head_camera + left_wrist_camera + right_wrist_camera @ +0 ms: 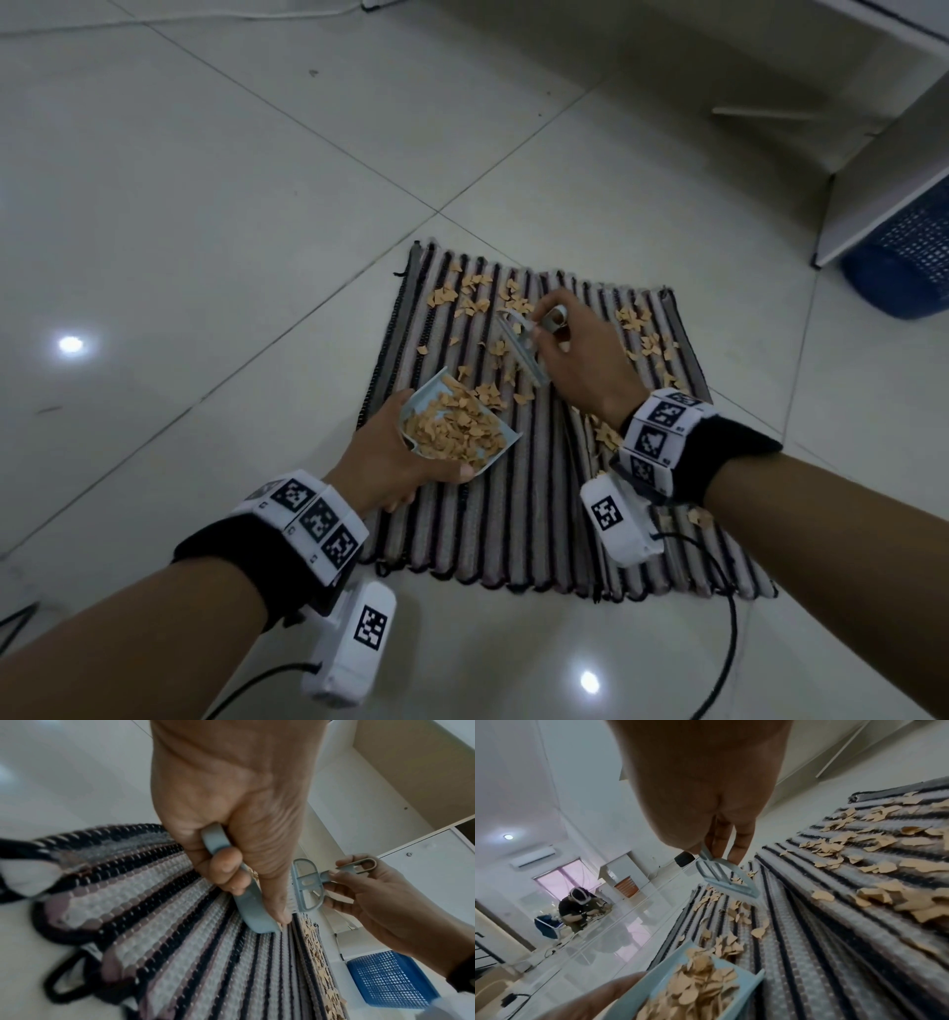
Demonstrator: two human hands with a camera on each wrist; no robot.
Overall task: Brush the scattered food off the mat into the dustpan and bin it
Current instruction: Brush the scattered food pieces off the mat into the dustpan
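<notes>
1. Woven striped mat [513,514] in grey, mauve and black lies on the pale tiled floor [205,205] under both hands. In my judgement the sweep is roughly half done: the stretch nearest the wrists is mostly bare.
2. Blue mesh plastic bin [909,257] stands well beyond the right hand, partly tucked under a white cabinet [883,169]. Its inside is not visible, and binning appears not yet begun.
3. Pale blue plastic dustpan [462,426] is gripped by the left hand [390,452], fingers curled round its handle, thumb along the side. Its front lip meets the mat. It already holds a heap of flakes.
4. Pale blue short-handled brush [524,349] is pinched at its loop handle by the right hand [575,349], just ahead of the dustpan mouth. The bristles are hard to make out.
5. Tan scattered food flakes [477,298] remain beyond and either side of the right hand; a few lie beneath the right wrist, partly hidden by it.
6. Remaining: sweep these patches, then carry the pan to the bin. The mat's far right corner is blurred.
</notes>
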